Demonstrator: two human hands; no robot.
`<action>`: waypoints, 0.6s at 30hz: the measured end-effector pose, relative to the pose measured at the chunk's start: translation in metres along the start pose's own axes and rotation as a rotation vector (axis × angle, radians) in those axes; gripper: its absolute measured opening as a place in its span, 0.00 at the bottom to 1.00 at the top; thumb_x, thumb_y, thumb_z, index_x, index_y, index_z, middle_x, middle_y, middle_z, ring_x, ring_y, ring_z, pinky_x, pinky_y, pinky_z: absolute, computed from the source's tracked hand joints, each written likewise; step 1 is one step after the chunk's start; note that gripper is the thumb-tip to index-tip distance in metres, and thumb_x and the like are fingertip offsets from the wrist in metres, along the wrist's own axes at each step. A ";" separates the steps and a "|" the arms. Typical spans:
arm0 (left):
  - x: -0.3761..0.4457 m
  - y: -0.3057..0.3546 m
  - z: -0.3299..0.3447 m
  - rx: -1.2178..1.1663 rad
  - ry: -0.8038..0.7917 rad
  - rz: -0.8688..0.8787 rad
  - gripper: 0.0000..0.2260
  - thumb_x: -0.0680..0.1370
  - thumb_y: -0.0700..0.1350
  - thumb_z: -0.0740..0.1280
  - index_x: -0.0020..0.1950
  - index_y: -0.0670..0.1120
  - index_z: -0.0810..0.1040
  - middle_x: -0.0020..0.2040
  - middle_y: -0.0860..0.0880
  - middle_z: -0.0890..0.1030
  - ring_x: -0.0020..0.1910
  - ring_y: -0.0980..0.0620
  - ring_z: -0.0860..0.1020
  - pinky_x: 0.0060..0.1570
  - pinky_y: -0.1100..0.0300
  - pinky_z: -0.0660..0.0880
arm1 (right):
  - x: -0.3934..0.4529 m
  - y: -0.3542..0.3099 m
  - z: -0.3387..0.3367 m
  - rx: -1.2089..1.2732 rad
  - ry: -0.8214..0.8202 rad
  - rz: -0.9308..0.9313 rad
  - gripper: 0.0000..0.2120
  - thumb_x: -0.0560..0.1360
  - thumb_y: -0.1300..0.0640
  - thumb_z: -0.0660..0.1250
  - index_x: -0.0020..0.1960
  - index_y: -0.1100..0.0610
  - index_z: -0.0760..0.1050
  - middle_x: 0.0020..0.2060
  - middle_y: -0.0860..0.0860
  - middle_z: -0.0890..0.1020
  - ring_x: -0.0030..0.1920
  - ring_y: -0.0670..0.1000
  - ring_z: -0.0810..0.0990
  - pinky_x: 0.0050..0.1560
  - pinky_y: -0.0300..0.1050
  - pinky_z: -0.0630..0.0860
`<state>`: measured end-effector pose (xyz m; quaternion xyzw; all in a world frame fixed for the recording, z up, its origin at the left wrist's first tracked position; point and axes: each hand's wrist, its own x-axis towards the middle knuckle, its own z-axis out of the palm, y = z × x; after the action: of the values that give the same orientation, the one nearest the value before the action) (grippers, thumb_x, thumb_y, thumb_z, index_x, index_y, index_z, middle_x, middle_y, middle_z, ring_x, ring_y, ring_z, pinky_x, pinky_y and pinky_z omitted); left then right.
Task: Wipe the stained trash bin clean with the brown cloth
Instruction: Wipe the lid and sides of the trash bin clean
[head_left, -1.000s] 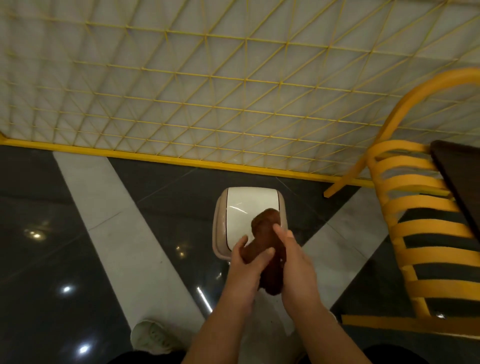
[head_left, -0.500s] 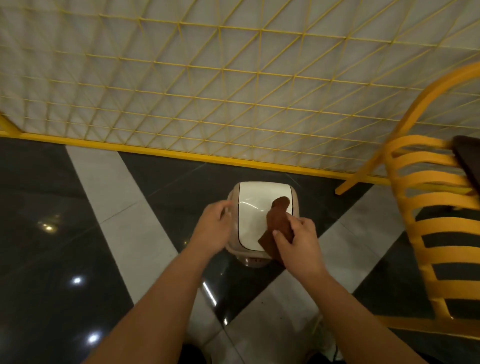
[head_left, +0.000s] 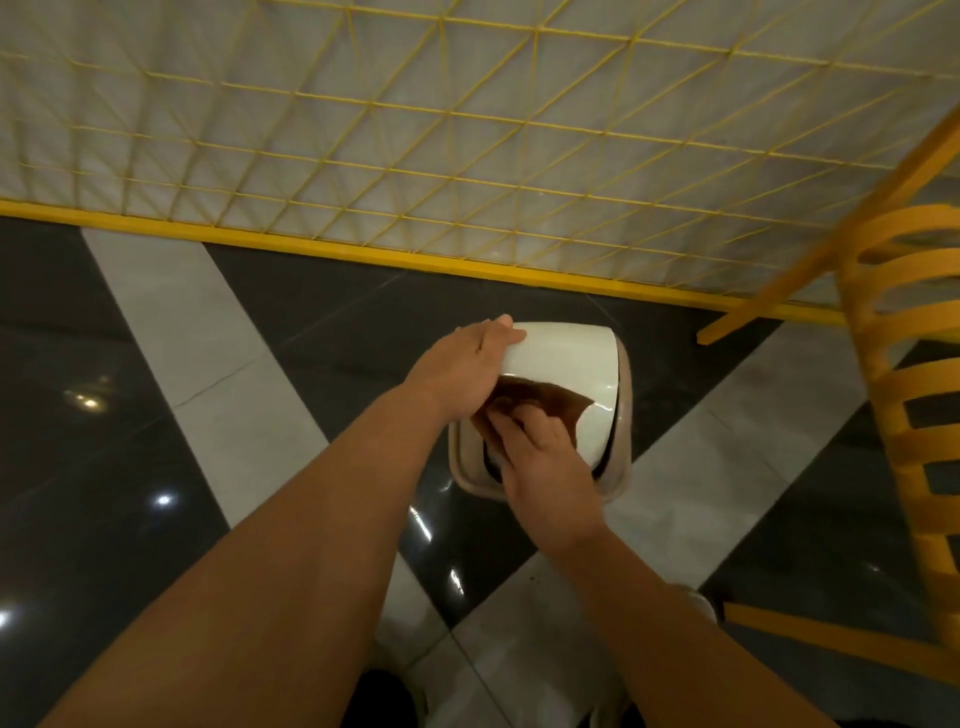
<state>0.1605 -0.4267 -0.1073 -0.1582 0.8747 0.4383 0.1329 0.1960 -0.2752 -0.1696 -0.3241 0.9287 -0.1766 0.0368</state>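
A small trash bin with a beige body and a white swing lid stands on the dark floor below me. My left hand grips the lid's far left corner, fingers curled over its edge. The lid is tilted. My right hand presses the brown cloth flat against the near part of the lid, with the cloth spread out beyond my fingers. The bin's near left side is hidden behind my hands.
A yellow wire-grid fence with a yellow base rail runs behind the bin. A yellow slatted chair stands close on the right. The glossy floor has black tiles and white stripes. My shoe shows beside my right forearm.
My left hand let go of the cloth, reached forward and took hold of the lid's corner. My right hand brought the cloth down onto the lid and spread it there. The camera moved closer.
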 end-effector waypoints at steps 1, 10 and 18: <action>0.000 -0.001 0.001 0.009 0.004 0.018 0.22 0.83 0.54 0.43 0.70 0.55 0.71 0.75 0.52 0.63 0.73 0.53 0.59 0.70 0.57 0.51 | -0.006 0.001 0.006 -0.010 -0.046 -0.009 0.25 0.73 0.58 0.70 0.69 0.52 0.70 0.61 0.52 0.76 0.57 0.52 0.76 0.63 0.50 0.70; 0.005 -0.009 0.007 0.054 0.019 0.080 0.21 0.83 0.52 0.44 0.71 0.54 0.69 0.75 0.54 0.63 0.75 0.57 0.54 0.71 0.61 0.43 | -0.026 0.021 -0.018 -0.082 -0.443 0.099 0.21 0.76 0.60 0.65 0.67 0.47 0.72 0.64 0.48 0.69 0.64 0.52 0.67 0.67 0.48 0.67; -0.027 0.011 0.008 -0.288 0.141 -0.055 0.23 0.81 0.61 0.49 0.75 0.57 0.59 0.77 0.56 0.57 0.74 0.55 0.55 0.68 0.57 0.51 | -0.030 0.026 -0.107 1.082 -0.247 0.720 0.13 0.76 0.55 0.68 0.55 0.40 0.76 0.51 0.48 0.81 0.49 0.52 0.81 0.44 0.43 0.79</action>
<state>0.1818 -0.4094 -0.0937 -0.2300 0.8052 0.5434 0.0590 0.1847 -0.2059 -0.0800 0.0531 0.7483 -0.5564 0.3573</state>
